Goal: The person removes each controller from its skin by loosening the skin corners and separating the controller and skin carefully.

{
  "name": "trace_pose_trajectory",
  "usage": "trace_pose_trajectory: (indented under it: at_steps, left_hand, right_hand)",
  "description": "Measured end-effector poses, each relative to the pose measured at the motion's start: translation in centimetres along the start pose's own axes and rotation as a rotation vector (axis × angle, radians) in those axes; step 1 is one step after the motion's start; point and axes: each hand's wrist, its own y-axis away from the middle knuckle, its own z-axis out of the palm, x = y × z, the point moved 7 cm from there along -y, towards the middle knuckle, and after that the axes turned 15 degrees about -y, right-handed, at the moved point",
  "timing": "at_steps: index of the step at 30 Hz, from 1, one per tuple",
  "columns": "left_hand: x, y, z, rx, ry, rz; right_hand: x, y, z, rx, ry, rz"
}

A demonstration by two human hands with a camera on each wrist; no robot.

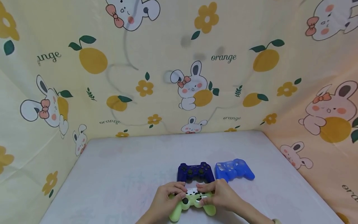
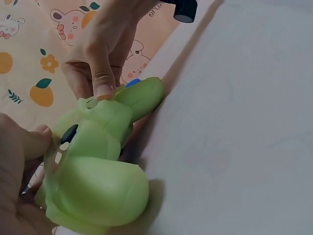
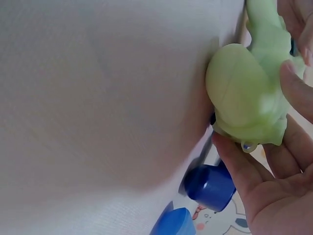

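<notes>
Both hands hold a light green silicone cover [image 1: 176, 213] fitted around a white game controller [image 1: 192, 190]. My left hand [image 1: 163, 199] grips its left side, thumb on the face by the stick. On the right side, my right hand [image 1: 225, 196] pinches the cover's edge between thumb and fingers. The left wrist view shows the cover's rounded grips [image 2: 98, 191] low over the table, and a black thumbstick [image 2: 70, 134] poking through. In the right wrist view, fingers of the right hand [image 3: 264, 196] lie under the edge near a small loop [image 3: 248, 146].
A dark blue game controller [image 1: 195, 168] lies just beyond the hands. To its right is a bright blue silicone cover [image 1: 237, 170]. Everything rests on a white-covered table [image 1: 112, 177], enclosed by patterned cloth walls [image 1: 156, 105] at the back and sides.
</notes>
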Motion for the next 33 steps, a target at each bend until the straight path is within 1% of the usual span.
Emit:
trace_pose_trajectory:
  at_steps: [2, 3, 10, 16, 22, 26, 33]
  left_hand:
    - [0.1, 0.0, 0.0, -0.01, 0.012, 0.028]
    - [0.1, -0.1, 0.0, -0.019, 0.017, 0.031]
    - [0.1, -0.1, 0.0, -0.117, 0.024, 0.007]
    - [0.1, 0.2, 0.0, -0.168, -0.008, 0.043]
    - [0.4, 0.7, -0.2, -0.184, -0.07, 0.09]
    - [0.7, 0.8, -0.3, -0.162, -0.122, 0.122]
    - [1.6, 0.7, -0.8, -0.02, -0.236, 0.222]
  right_hand:
    - [-0.1, 0.0, 0.0, -0.003, 0.001, -0.007]
    - [-0.2, -0.1, -0.1, -0.004, -0.001, -0.007]
    - [-0.2, -0.1, -0.3, -0.001, 0.013, 0.011]
    - [-0.2, -0.1, -0.2, -0.003, -0.003, 0.013]
    - [-0.1, -0.1, -0.2, 0.005, 0.0, -0.001]
    - [0.0, -0.1, -0.2, 0.009, 0.006, -0.005]
    - [0.1, -0.1, -0.2, 0.003, -0.01, 0.009]
